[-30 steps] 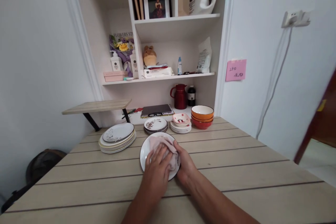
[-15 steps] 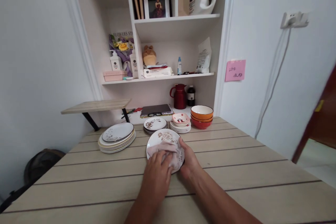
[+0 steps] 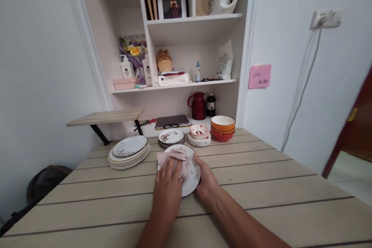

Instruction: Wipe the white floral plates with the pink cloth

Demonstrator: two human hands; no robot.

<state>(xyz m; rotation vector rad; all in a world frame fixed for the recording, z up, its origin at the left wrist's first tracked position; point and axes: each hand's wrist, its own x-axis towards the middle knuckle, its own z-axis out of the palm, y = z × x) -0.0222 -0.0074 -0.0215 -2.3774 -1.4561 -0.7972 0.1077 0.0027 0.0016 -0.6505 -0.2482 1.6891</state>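
My right hand (image 3: 206, 178) grips the right edge of a white plate (image 3: 190, 184) with a dark rim and a brown flower print, thumb on top and fingers hidden beneath. The plate is tilted above the wooden table. My left hand (image 3: 168, 182) presses a pale pink cloth (image 3: 177, 157) onto the plate's left part, fingers over the cloth. Just behind stands a short stack of dark-rimmed flowered plates (image 3: 171, 136). A taller stack of larger plates (image 3: 130, 150) is off to the left.
Small plates (image 3: 199, 141) carry a pink square bowl (image 3: 199, 131) at the back, beside stacked orange and red bowls (image 3: 223, 128). A raised wooden stand (image 3: 106, 117) is at the back left. A red jug (image 3: 198, 105) and a laptop (image 3: 172, 121) lie beyond the table (image 3: 261, 209).
My left hand has slid the cloth left and up across the plate, baring more of its right side. The plate has shifted slightly left and down with my right hand.
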